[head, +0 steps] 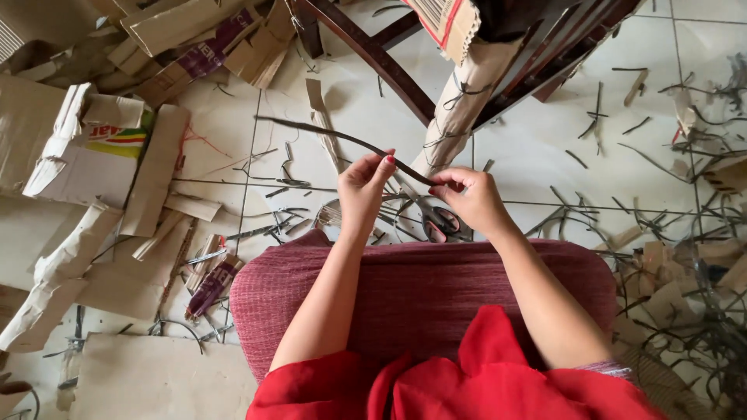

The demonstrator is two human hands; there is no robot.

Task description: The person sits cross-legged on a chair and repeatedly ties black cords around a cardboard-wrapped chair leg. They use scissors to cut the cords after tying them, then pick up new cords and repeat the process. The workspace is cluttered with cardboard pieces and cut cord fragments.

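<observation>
at the far left of the frame torn cardboard pieces lie heaped on the white tiled floor, with a flat sheet at the lower left. moving right, a long dark strip runs from the upper middle left down toward the centre, held in the air by both hands. the left hand has its thumb and fingers pinched together on the strip just left of centre. the right hand is closed around the strip's near end, just right of centre. below the hands, red-handled scissors rest on the floor, beyond the edge of a maroon cushion. behind the hands a dark wooden chair leg slants, beside what may be a cardboard-wrapped leg tied with strips. at the right, thin dark offcuts litter the tiles.
</observation>
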